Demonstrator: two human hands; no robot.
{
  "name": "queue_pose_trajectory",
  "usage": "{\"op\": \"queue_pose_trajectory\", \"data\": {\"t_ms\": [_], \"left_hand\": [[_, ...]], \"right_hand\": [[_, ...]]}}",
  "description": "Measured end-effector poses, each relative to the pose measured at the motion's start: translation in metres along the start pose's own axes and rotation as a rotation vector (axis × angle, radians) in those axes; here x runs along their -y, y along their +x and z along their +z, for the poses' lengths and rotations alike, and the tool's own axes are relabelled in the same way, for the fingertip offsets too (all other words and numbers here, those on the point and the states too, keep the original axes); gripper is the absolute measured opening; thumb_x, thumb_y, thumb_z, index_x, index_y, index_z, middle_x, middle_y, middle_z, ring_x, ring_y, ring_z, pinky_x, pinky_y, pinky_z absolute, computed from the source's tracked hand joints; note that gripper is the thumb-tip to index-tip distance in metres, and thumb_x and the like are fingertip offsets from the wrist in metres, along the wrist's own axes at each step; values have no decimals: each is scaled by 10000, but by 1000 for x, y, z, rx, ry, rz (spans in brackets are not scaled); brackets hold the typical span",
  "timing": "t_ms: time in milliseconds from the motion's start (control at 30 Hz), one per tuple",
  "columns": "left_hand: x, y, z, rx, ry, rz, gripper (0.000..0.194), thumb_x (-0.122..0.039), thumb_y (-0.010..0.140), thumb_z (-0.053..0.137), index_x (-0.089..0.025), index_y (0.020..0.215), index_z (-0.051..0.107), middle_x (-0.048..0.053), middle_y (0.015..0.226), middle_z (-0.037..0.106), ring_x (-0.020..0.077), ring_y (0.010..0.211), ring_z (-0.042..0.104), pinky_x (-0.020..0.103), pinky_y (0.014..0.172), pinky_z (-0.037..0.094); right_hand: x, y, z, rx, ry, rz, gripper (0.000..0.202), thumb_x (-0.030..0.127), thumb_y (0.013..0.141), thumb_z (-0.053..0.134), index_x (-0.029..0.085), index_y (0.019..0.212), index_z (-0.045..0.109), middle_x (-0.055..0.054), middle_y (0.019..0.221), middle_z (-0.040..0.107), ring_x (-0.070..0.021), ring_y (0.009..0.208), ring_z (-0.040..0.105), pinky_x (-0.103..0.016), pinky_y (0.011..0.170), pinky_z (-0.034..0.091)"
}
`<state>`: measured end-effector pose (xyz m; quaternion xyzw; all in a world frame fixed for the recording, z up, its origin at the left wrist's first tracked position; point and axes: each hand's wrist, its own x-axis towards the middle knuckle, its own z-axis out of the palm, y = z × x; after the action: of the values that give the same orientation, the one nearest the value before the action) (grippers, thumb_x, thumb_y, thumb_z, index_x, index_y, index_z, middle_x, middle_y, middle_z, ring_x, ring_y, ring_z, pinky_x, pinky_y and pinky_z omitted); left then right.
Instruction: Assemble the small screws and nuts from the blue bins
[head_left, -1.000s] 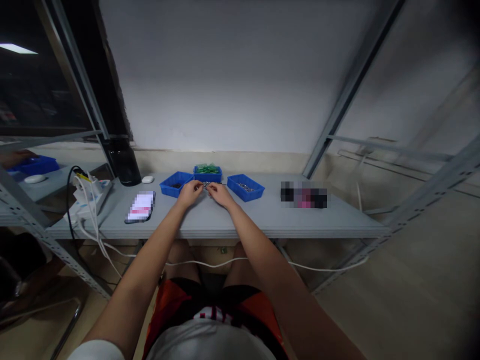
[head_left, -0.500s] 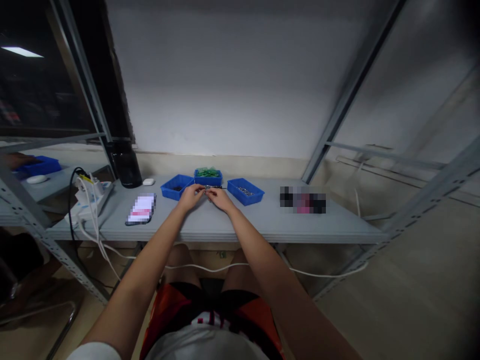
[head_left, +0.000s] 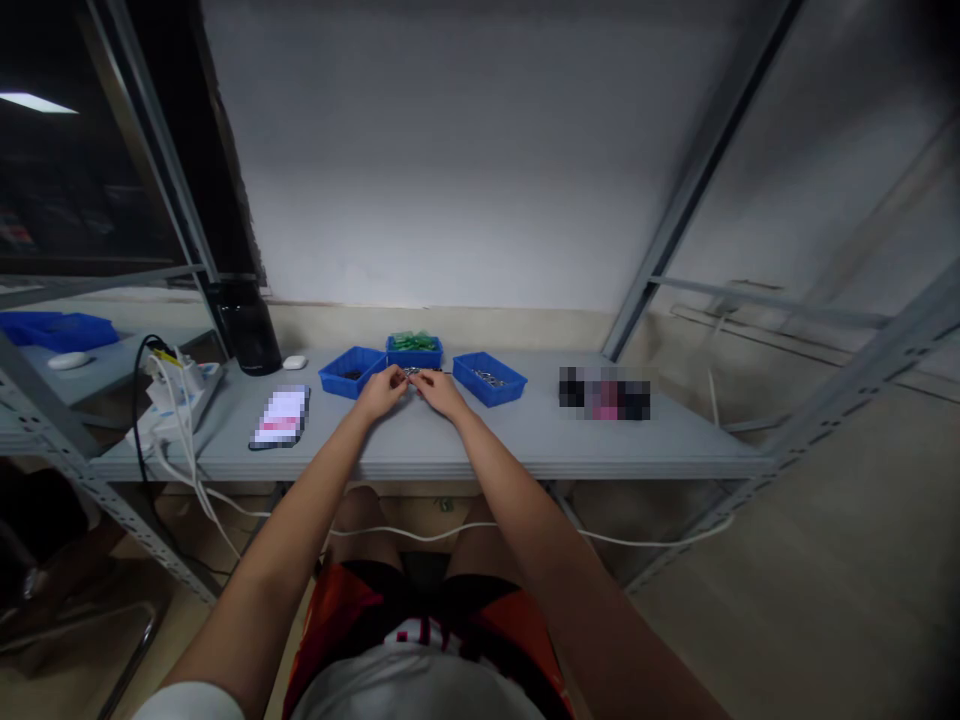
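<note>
My left hand (head_left: 385, 391) and my right hand (head_left: 439, 391) meet over the middle of the grey table, fingertips bent and pressed together. What they pinch is too small to make out. Just beyond the fingertips lie some small shiny metal pieces (head_left: 412, 371), partly covered by my hands. Left of them stands a blue bin (head_left: 334, 384) with small dark parts in it. Behind my hands, another blue bin (head_left: 415, 358) holds green pieces (head_left: 415, 341). To the right, a third blue bin (head_left: 491, 394) contains small silvery metal parts (head_left: 491, 378).
A phone (head_left: 281, 416) with a lit screen lies left on the table (head_left: 420, 450). Near it are a white earbud case (head_left: 295, 362), a black bottle (head_left: 249, 330) and a power strip (head_left: 180, 395) with cables. A blurred-out object (head_left: 606, 394) lies right. Metal rack posts flank both sides.
My hands stay together in nearly the same place, with small finger movements. The view has shifted slightly. A person's hand at the far-left bin is gone from view.
</note>
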<state>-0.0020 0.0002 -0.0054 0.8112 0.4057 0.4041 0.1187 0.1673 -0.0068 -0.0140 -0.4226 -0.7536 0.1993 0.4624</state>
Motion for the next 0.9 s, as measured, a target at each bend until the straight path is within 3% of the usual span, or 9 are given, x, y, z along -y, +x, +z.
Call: {"op": "queue_pose_trajectory", "data": {"t_ms": [133, 467, 800, 900], "left_hand": [[0, 0, 0, 37, 55, -3, 240, -370, 795, 534, -148, 816, 623, 19, 696, 617, 131, 627, 531, 245, 614, 405], [-1, 1, 1, 38, 91, 56, 124, -175, 706, 592, -145, 791, 677, 24, 746, 636, 132, 693, 546, 239, 661, 422], [0, 2, -2, 60, 82, 73, 150, -288, 760, 622, -153, 789, 680, 46, 792, 651, 156, 728, 566, 270, 706, 447], [0, 2, -2, 63, 76, 92, 159, -283, 786, 589, -159, 821, 682, 49, 825, 662, 160, 753, 574, 275, 727, 451]], "right_hand": [[-1, 0, 1, 8, 16, 3, 323, 433, 848, 489, 164, 766, 648, -6, 680, 620, -118, 632, 525, -225, 637, 372], [-2, 0, 3, 51, 6, 14, 287, 407, 828, 523, 161, 787, 663, -27, 725, 650, -129, 655, 545, -236, 641, 390], [-9, 1, 3, 62, 12, -7, 222, 303, 830, 475, 177, 758, 643, -2, 663, 623, -135, 650, 544, -238, 650, 415], [-12, 3, 4, 41, 52, -23, 190, 280, 818, 485, 175, 808, 642, -13, 740, 643, -140, 696, 570, -249, 690, 431]]}}
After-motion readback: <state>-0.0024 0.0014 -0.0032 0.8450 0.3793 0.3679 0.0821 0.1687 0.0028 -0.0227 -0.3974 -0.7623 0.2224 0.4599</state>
